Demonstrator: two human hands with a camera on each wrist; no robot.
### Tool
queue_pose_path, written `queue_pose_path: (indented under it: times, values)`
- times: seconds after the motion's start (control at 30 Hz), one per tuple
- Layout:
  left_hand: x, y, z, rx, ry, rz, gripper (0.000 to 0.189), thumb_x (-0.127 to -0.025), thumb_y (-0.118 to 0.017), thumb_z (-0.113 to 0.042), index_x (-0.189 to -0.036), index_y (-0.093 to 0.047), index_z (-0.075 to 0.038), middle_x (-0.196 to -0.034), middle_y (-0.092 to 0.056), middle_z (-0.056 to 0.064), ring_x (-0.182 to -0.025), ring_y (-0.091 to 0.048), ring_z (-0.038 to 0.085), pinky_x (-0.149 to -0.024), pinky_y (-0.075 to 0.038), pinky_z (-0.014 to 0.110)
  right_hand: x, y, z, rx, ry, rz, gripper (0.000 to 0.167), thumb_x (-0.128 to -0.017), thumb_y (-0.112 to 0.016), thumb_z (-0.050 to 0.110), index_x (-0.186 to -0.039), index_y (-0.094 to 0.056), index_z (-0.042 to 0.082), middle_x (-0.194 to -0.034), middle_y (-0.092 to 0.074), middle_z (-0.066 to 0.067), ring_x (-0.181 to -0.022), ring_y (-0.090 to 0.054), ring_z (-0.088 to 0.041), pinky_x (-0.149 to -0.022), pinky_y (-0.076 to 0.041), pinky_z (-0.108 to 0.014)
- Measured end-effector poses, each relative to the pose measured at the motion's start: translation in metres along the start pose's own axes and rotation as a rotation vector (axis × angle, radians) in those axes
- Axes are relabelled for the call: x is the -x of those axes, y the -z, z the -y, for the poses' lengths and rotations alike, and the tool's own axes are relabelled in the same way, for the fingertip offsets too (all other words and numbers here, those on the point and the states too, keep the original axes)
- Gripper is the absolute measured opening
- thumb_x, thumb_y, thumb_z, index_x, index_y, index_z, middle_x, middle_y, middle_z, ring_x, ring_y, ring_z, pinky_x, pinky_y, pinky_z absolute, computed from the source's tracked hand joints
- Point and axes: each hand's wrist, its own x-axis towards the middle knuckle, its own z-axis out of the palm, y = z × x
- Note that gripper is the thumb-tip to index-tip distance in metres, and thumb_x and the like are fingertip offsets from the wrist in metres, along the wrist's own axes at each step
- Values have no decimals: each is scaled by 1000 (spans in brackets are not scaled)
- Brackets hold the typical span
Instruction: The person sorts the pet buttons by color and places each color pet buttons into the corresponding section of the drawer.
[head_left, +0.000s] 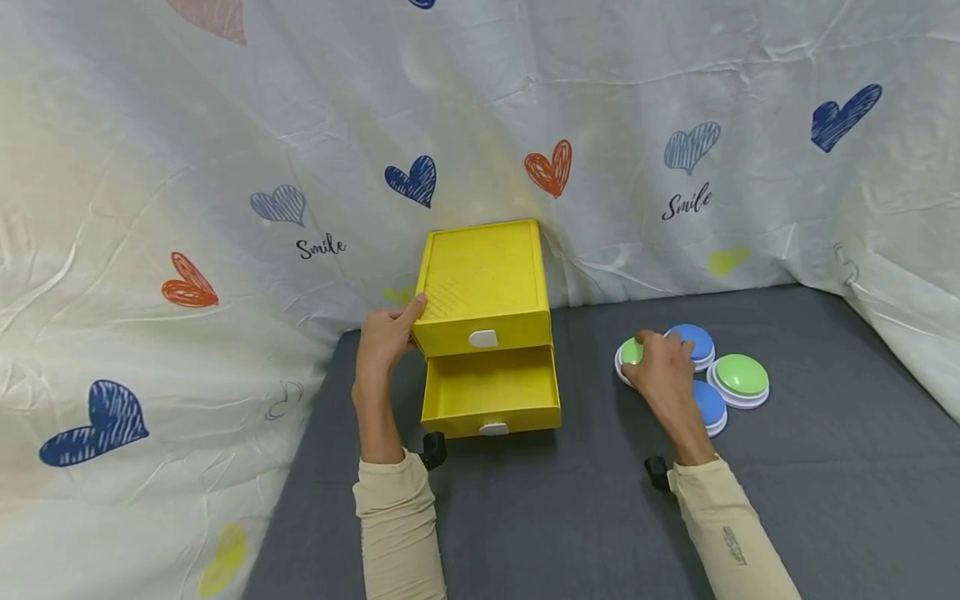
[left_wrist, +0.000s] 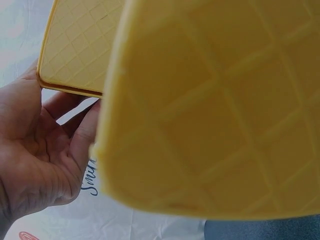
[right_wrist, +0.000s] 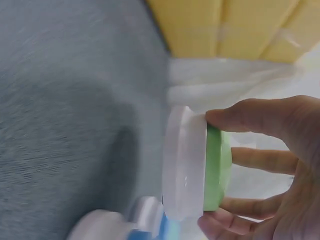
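A yellow two-drawer box (head_left: 483, 271) stands against the backdrop; its lower drawer (head_left: 491, 387) is pulled out and its upper drawer is closed. My left hand (head_left: 382, 342) holds the box's upper front left corner, thumb at the top edge and fingers by the side, partly hidden. In the left wrist view the open drawer's wall (left_wrist: 215, 115) fills the foreground. My right hand (head_left: 666, 375) grips a green-topped white push button (right_wrist: 217, 167) round its rim. In the right wrist view this button appears raised off the grey surface, its shadow apart from it.
Beside the right hand are a blue button (head_left: 692, 340) behind, another blue button (head_left: 708, 403) in front, and a green button (head_left: 742, 375) to the right. A dark grey tabletop (head_left: 562, 517) lies beneath. White cloth (head_left: 615, 100) printed with hearts hangs behind and at both sides.
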Motion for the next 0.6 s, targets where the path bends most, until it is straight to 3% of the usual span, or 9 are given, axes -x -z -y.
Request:
queue_pose_path:
  times: [0.17,0.27,0.47,0.6]
  values:
    - [0,0,1,3,-6,0,59,-100,-59,-63,-71,-66,-13,-67,-67,-3,-85,-72,22,-89,-60,40,6,20,16,-43,83,-66,43,-79,-77,9,-118,-73,-9,-106,-65,-37,-94,-51,-49,-83,-38,-58]
    - [1,0,0,6,-10,-2,58,-100,-59,-63,-68,-64,-14,-66,-66,-4,-77,-70,15,-89,-61,41,11,33,26,-74,123,-64,44,-80,-77,11,-119,-74,-7,-102,-66,-33,-92,-52,-44,-86,-35,-56]
    - [1,0,0,15,-4,4,60,-100,-59,-63,-62,-57,-17,-57,-60,-5,-70,-66,11,-74,-55,25,23,58,56,-144,131,47,47,-84,-80,23,-127,-74,3,-112,-64,-28,-100,-53,-41,-77,-38,-43]
    - [0,0,-1,13,9,9,59,-99,-59,-64,-67,-63,-15,-61,-62,-6,-73,-67,11,-76,-55,26,30,64,78,-173,144,155,49,-86,-82,30,-130,-74,10,-122,-63,-25,-109,-52,-40,-78,-41,-39]
